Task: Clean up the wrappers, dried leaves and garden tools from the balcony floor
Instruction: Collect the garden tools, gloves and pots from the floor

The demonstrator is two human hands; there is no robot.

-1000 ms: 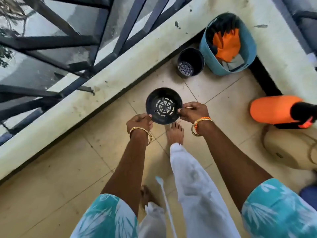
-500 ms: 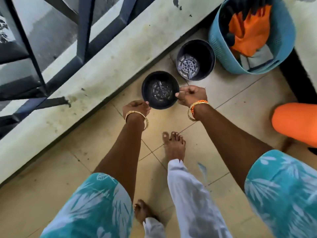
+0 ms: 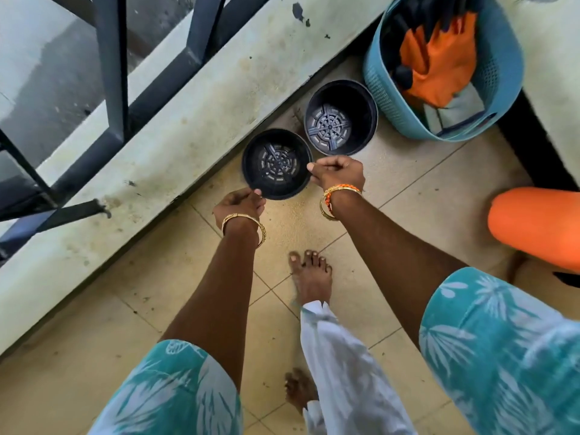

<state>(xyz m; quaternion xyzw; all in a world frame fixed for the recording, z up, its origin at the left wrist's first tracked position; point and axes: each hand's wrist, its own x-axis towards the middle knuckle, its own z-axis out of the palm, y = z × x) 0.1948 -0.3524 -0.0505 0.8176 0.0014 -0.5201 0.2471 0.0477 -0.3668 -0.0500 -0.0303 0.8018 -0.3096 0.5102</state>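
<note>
Both hands pinch the rim of a small round black plastic plant pot (image 3: 276,164) — left hand (image 3: 240,204) at its near edge, right hand (image 3: 339,174) at its right side. It hangs upright by the ledge. A second, larger black plastic pot (image 3: 340,117) stands on the tiles just beyond and right — nearer the right hand.

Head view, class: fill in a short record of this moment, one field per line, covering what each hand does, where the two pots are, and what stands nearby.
held pot: small black pot, held at its rim by both hands
left hand: left hand pinches the near rim
right hand: right hand pinches the right rim
second pot: larger black pot, standing on the tiled floor beside the ledge
basket: blue basket, right of the second pot, holding orange gloves
</note>
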